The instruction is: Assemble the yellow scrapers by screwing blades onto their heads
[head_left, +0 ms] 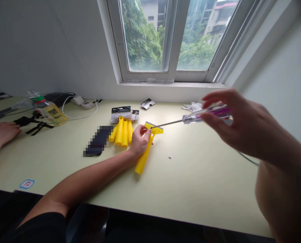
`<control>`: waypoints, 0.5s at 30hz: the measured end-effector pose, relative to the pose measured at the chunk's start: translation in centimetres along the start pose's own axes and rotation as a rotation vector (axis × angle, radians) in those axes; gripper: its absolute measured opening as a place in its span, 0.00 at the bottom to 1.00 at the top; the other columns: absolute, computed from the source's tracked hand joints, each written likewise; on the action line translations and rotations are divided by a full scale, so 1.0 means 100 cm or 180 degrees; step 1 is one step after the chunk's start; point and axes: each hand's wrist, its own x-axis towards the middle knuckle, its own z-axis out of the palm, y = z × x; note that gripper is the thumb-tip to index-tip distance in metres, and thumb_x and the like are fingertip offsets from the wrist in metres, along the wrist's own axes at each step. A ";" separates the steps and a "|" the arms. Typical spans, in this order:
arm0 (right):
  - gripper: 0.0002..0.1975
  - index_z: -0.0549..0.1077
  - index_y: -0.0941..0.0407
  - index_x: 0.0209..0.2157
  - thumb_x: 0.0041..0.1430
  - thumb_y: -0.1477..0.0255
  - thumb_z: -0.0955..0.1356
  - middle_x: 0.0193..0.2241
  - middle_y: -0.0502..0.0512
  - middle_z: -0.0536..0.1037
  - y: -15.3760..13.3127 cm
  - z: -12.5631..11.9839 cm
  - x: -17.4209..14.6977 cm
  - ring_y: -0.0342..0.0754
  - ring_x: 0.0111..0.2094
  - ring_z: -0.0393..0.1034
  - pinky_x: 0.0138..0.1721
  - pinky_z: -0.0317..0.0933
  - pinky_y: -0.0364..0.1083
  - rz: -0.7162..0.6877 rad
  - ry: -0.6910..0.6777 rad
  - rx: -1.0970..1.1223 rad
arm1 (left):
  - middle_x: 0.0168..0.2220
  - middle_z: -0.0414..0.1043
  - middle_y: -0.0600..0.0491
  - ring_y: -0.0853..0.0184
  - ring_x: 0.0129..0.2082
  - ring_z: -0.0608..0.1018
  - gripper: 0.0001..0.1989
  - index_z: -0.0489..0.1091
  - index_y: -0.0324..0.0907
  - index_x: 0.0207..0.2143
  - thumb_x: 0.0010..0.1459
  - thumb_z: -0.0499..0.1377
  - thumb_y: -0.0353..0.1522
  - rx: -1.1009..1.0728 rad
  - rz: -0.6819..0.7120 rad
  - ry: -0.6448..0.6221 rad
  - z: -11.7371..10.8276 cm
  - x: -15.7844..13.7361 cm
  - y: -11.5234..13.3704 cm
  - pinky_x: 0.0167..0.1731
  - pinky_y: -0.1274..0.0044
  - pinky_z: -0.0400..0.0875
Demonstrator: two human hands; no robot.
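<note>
My left hand (140, 143) is closed around the neck of a yellow scraper (144, 158), whose wide head points away from me and whose handle slants down toward the table's front. In my right hand (231, 118) is a screwdriver (193, 117) with a clear and purple handle, pinched between the fingers. Its thin shaft reaches left, and the tip meets the scraper's head close to my left thumb. Whether the tip sits in a screw is too small to tell. A tiny metal piece (170, 157) lies on the table right of the handle.
Several yellow scraper handles (125, 133) lie beside packaging cards (120, 114) and a dark, pixelated object (99, 141). A bottle of yellow liquid (51, 113) and a white cable (83, 118) are at back left. Another person's hand (4, 133) rests at far left. White cloth (193, 107) lies behind.
</note>
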 end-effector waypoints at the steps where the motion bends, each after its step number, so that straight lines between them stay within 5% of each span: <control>1: 0.19 0.65 0.50 0.50 0.57 0.63 0.67 0.38 0.52 0.77 0.001 0.000 0.000 0.49 0.31 0.75 0.29 0.70 0.47 -0.0067 -0.0208 0.0271 | 0.30 0.69 0.54 0.71 0.23 0.73 0.15 0.61 0.41 0.32 0.52 0.63 0.41 -0.0003 -0.0006 0.0023 0.000 0.000 0.000 0.16 0.79 0.73; 6: 0.14 0.67 0.51 0.46 0.59 0.63 0.66 0.29 0.50 0.76 0.004 -0.001 -0.001 0.48 0.24 0.72 0.22 0.66 0.47 0.0238 0.0168 -0.0245 | 0.30 0.68 0.54 0.70 0.24 0.73 0.15 0.62 0.42 0.33 0.52 0.62 0.42 0.0015 0.0039 -0.0005 0.001 -0.001 0.001 0.17 0.79 0.74; 10: 0.22 0.62 0.50 0.51 0.56 0.64 0.68 0.40 0.54 0.76 0.007 -0.001 0.000 0.50 0.33 0.75 0.30 0.70 0.47 -0.0077 -0.0358 0.0417 | 0.30 0.67 0.55 0.71 0.24 0.73 0.15 0.61 0.42 0.32 0.51 0.63 0.41 -0.0008 0.0016 0.0039 0.001 0.000 0.001 0.17 0.79 0.73; 13: 0.15 0.66 0.52 0.44 0.58 0.62 0.67 0.28 0.50 0.76 0.008 0.000 0.000 0.49 0.25 0.73 0.24 0.68 0.46 0.0106 0.0012 -0.0024 | 0.30 0.66 0.55 0.71 0.24 0.72 0.15 0.61 0.42 0.32 0.52 0.62 0.41 0.0010 0.0075 0.0047 0.000 0.001 0.000 0.17 0.78 0.74; 15: 0.16 0.66 0.53 0.46 0.58 0.61 0.66 0.28 0.52 0.75 0.009 0.000 0.000 0.49 0.25 0.73 0.22 0.67 0.46 0.0189 -0.0005 -0.0169 | 0.31 0.66 0.55 0.71 0.24 0.73 0.15 0.61 0.42 0.32 0.52 0.62 0.41 0.0011 0.0050 0.0032 0.000 0.001 0.001 0.16 0.78 0.74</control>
